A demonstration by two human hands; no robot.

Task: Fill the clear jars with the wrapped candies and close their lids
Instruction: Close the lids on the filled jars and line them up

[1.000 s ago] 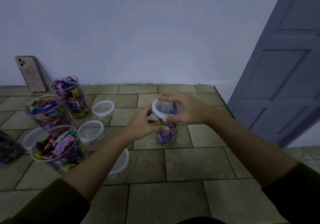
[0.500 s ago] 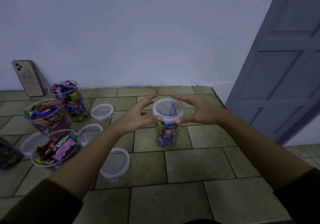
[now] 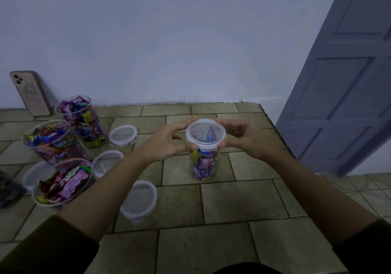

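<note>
A clear jar [image 3: 204,163] full of wrapped candies stands on the tiled surface at centre, with a clear round lid [image 3: 206,133] on its mouth. My left hand [image 3: 167,140] grips the lid's left rim, fingers at the far edge and thumb at the near edge. My right hand [image 3: 247,138] grips the right rim the same way. At the left stand three lidless jars of candies: a back jar [image 3: 82,121], a middle jar [image 3: 53,142] and a front jar [image 3: 63,180].
Several loose lids lie around: a far lid [image 3: 123,135], a middle lid [image 3: 106,162], a near lid [image 3: 139,199]. A phone [image 3: 29,92] leans on the wall. The tiled surface's right edge [image 3: 275,129] drops beside a grey door [image 3: 342,83]. A dark bag [image 3: 8,191] lies far left.
One second ago both hands pressed down over the lid. They then spread out beside it, and now their fingers and thumbs have closed on its rim again. The jar has stayed put.
</note>
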